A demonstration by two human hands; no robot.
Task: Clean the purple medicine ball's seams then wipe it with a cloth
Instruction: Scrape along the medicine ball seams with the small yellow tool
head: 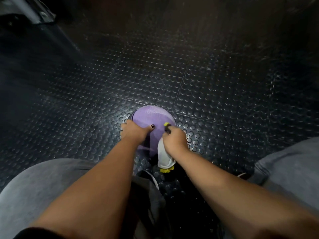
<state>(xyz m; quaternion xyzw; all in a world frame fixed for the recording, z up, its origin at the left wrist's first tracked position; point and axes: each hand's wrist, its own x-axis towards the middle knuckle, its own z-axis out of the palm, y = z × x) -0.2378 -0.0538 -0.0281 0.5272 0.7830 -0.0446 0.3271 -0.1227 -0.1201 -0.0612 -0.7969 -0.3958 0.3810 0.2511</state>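
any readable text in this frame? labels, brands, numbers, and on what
None readable.
ball: ribbed patch on top, no letters legible.
brush: no markings show.
cloth: plain white with a yellow edge, no print.
floor: round studs only, no text.

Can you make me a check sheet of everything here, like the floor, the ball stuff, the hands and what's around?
Surface: dark rubber floor with round studs, tile joints showing.
Job's things: purple ball sits on the floor; brush with yellow tip touches its right side; white cloth hangs under the right hand.
Clutter: nothing seen.
Hands: left hand rests on the ball's left side, thumb spread; right hand grips the brush.
Cables: nothing seen.
Surroundings: grey trouser knees on both sides, a shoe between them, metal frame top left.
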